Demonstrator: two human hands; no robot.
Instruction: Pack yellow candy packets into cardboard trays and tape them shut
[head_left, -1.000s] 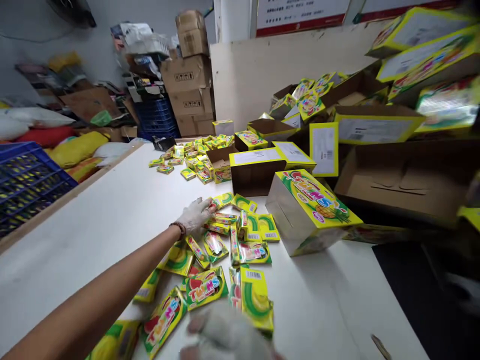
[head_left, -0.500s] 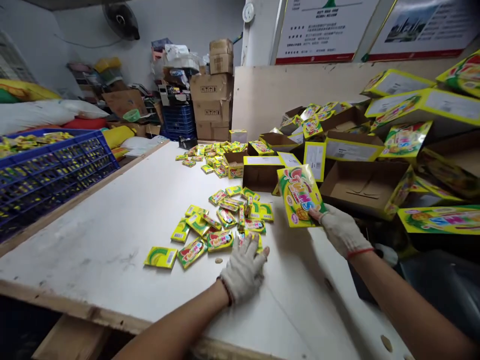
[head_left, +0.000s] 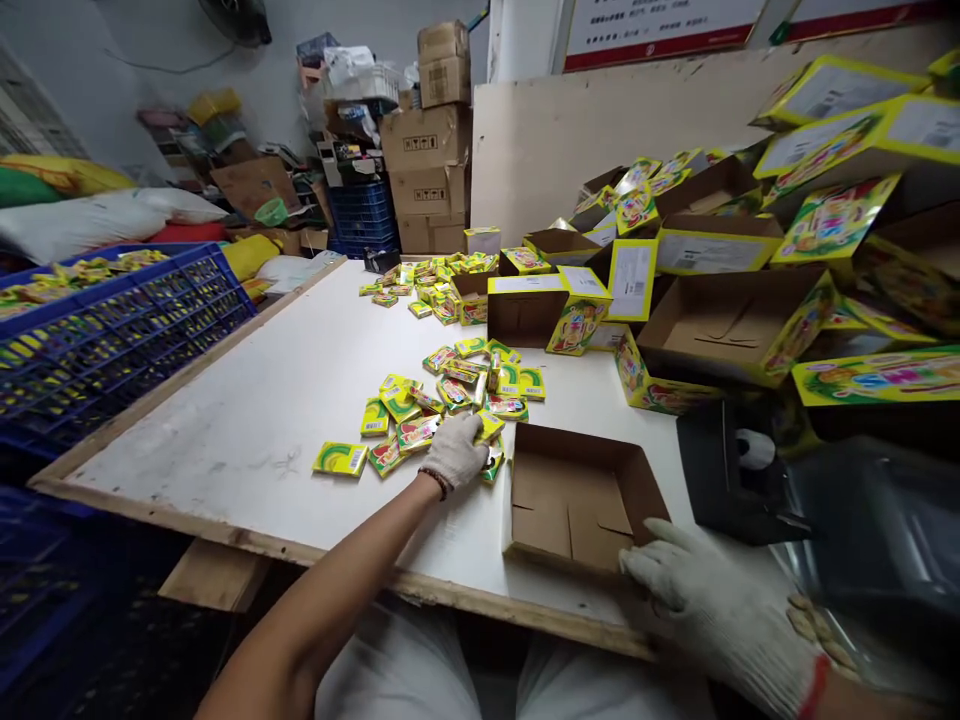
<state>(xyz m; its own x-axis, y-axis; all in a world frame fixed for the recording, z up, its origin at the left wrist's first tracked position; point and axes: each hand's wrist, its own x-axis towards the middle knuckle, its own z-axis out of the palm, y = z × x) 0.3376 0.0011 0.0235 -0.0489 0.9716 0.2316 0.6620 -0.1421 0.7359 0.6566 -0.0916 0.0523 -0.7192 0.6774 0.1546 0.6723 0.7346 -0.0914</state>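
Observation:
My left hand [head_left: 454,452], in a white knit glove, reaches into a loose pile of small yellow-green packets [head_left: 401,402]. Its fingers are curled on a small packet [head_left: 489,428] at the pile's near right side; the fingertips are partly hidden. In front of me lies an open cardboard box [head_left: 574,490], its brown inside facing up and nothing in it. My gloved right hand [head_left: 694,585] grips that box at its near right corner, fingers over the rim.
Empty printed boxes [head_left: 739,315] are heaped along the right. A black holder with a white roll [head_left: 731,470] stands beside my right hand. More packets [head_left: 431,285] lie farther back. A blue crate [head_left: 142,330] full of packets stands at the left.
The box in my right hand has come down from the air onto the table's near edge, open side up. My left hand stays at the packets, its fingers now more curled. The view has tilted down.

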